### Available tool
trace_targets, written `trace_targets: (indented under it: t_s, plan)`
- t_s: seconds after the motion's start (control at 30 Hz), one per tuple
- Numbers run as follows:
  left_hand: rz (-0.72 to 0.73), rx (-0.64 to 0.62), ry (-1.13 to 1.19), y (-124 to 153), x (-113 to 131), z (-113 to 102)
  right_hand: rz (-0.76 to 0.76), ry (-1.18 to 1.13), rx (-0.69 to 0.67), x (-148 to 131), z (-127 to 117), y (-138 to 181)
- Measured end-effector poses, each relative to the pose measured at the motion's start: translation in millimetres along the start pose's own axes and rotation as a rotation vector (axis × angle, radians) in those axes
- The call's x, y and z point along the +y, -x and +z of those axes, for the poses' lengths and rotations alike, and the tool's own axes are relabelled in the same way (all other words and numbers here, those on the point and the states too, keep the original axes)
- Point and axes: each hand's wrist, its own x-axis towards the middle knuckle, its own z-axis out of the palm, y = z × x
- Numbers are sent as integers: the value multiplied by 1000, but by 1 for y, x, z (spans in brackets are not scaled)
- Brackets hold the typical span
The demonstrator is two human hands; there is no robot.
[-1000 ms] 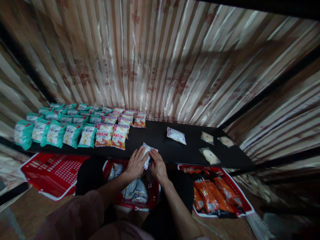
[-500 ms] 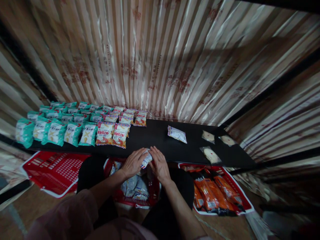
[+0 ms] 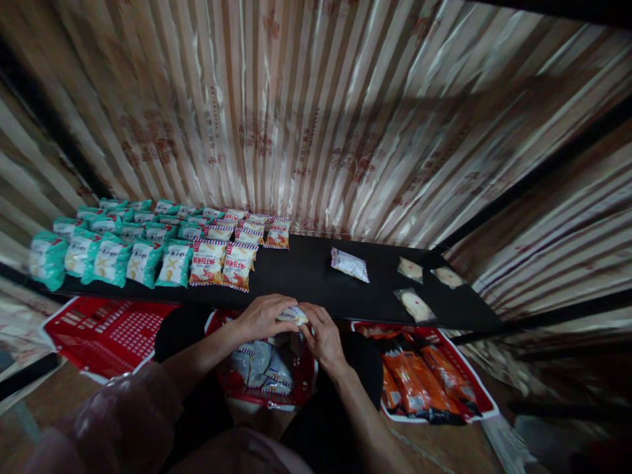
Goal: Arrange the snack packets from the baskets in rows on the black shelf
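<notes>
Both of my hands hold one small white snack packet (image 3: pixel 295 315) at the front edge of the black shelf (image 3: pixel 306 276). My left hand (image 3: pixel 264 316) curls over its left end and my right hand (image 3: pixel 322 332) grips its right end. The packet is mostly hidden by my fingers. Directly below my hands a red basket (image 3: pixel 237 388) holds more white packets (image 3: pixel 264 365).
Rows of teal packets (image 3: pixel 108 253) and red-and-white packets (image 3: pixel 224 260) fill the shelf's left side. One white packet (image 3: pixel 349 264) and three clear-wrapped pastries (image 3: pixel 417 305) lie to the right. A red basket (image 3: pixel 99 336) is at the left, another with orange packets (image 3: pixel 419 388) at the right. A striped curtain hangs behind.
My hands have drawn the white packet back from the shelf top to its front edge and closed more tightly around it. The view has shifted slightly.
</notes>
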Motion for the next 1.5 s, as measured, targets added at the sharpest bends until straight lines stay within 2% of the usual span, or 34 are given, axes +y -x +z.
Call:
trace_targets:
  t_s: [0.23, 0.43, 0.6, 0.73, 0.87, 1.0, 1.17, 1.27, 1.5]
  plan:
    - [-130, -178, 130, -12, 10, -23, 123, -174, 17, -6, 5, 11]
    - [-187, -217, 266, -16, 3, -32, 332, -462, 7, -12, 7, 17]
    - [-267, -154, 515, -13, -6, -28, 512, -705, 60, -21, 5, 16]
    - [-360, -23, 746, -11, -9, -18, 620, -834, 102, -28, 4, 13]
    - [-478, 120, 953, -8, -5, -5, 682, -899, 114, -34, 6, 11]
    - [-563, 155, 1126, -6, 2, 6, 722, -938, 136, -36, 11, 11]
    - [-572, 199, 1219, -5, 5, 17, 767, -975, 150, -34, 19, 13]
    - [-558, 183, 1243, -3, 4, 22, 805, -1027, 166, -30, 24, 13]
    - [-592, 177, 1207, 4, 2, 29, 847, -1131, 193, -18, 33, 12]
